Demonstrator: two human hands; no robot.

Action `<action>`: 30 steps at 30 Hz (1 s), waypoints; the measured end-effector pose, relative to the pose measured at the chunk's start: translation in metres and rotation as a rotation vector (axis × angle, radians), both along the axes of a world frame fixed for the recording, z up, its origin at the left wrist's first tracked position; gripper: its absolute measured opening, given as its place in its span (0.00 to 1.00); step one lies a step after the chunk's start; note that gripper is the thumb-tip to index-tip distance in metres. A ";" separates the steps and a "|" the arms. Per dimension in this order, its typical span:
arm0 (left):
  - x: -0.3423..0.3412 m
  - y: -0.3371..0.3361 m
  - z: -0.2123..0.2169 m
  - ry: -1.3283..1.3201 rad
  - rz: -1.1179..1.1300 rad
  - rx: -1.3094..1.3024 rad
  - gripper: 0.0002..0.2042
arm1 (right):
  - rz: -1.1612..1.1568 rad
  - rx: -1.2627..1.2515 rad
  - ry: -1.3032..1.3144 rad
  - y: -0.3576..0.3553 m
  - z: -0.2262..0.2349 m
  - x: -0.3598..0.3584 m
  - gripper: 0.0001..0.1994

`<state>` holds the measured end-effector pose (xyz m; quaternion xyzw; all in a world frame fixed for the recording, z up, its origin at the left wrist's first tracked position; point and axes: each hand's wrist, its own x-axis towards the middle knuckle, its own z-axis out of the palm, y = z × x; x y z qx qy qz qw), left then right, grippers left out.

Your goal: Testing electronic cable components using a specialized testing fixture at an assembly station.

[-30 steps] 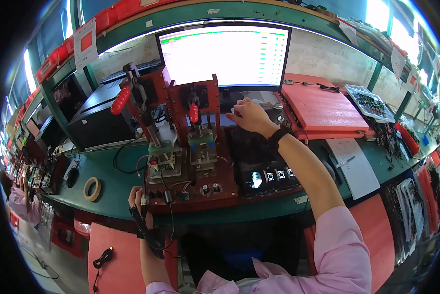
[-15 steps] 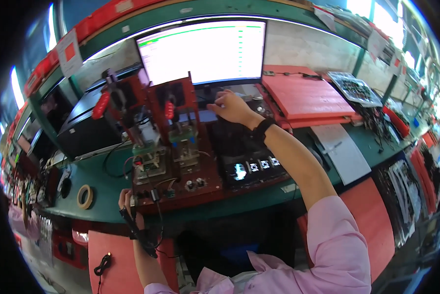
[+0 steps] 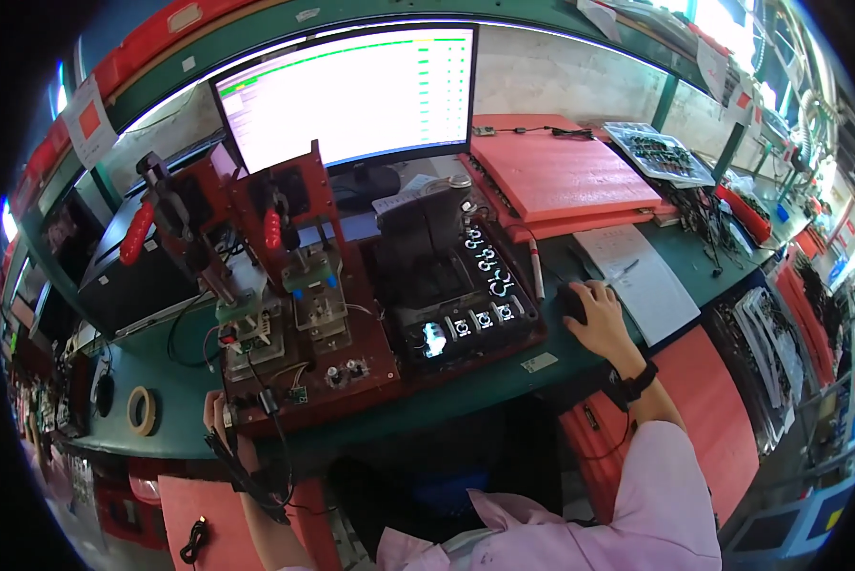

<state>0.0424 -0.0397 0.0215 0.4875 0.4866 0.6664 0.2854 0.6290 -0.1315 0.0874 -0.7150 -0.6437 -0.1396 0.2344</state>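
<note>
The right hand (image 3: 603, 324) cups the dark mouse (image 3: 570, 302), thumb and fingers bent loosely about it, with a black wristband (image 3: 640, 383) behind. The left hand (image 3: 220, 424) is at the near left corner of the red fixture (image 3: 375, 357), its fingers bent against that corner; whether they pinch anything I cannot tell, as dark cable and strap lie over the wrist. The mouse sits on the green counter (image 3: 485, 383), just left of a sheet of paper (image 3: 658, 306) that has a pen (image 3: 626, 270) lying across it. To the left of the mouse, a slim white stick (image 3: 537, 271) lies beside a black panel (image 3: 404, 309) with lit square buttons (image 3: 484, 319) along its near side. The fixture adjoins the panel's left side and carries two clamps with red handles, a tilted left one (image 3: 137, 233) and a more upright right one (image 3: 272, 230). Left of the fixture, a tape roll (image 3: 151, 411) lies on the counter, and a black case (image 3: 142, 276) stands farther back. Behind the fixture and panel is a bright screen (image 3: 351, 95); to its right lie stacked pink foam sheets (image 3: 570, 171), then a clear tray (image 3: 661, 154) of small parts
</note>
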 end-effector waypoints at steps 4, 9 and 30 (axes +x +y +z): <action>-0.014 -0.008 -0.016 0.765 0.236 0.452 0.15 | -0.009 0.051 0.023 0.001 -0.020 0.002 0.27; -0.019 0.000 -0.019 0.723 0.131 0.488 0.16 | 0.021 0.073 0.091 0.017 -0.029 0.012 0.25; 0.022 -0.007 0.016 0.120 0.145 0.204 0.10 | -0.095 0.093 0.002 0.019 -0.033 0.017 0.19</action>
